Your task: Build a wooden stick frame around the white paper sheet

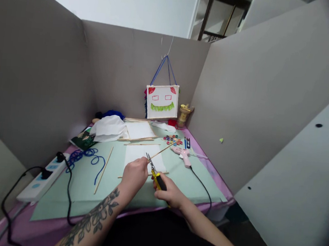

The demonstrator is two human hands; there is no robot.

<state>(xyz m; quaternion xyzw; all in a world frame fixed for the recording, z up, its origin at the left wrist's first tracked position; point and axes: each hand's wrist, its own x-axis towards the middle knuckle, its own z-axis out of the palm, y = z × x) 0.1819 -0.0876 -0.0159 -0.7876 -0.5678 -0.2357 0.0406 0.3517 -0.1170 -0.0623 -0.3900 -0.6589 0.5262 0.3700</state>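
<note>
My left hand (135, 173) is closed around the near end of a thin wooden stick (164, 149), which slants up and to the right. My right hand (170, 192) grips long-nosed pliers (158, 178) with yellow and black handles. Their metal jaws point up-left and meet the stick close to my left fingers; whether they bite on it I cannot tell. Beneath both hands lies a white sheet (133, 153), with sticks around it, partly hidden by my hands. Another loose stick (104, 169) rests to the left.
A pink glue gun (183, 156) with a black cable sits right, near colourful buttons (173, 140) and small snips (188, 142). Blue cord (83, 155) and a power strip (43, 179) are left. A face-decorated hanging (162, 102) hangs at the back. Grey partitions (142, 58) enclose the table.
</note>
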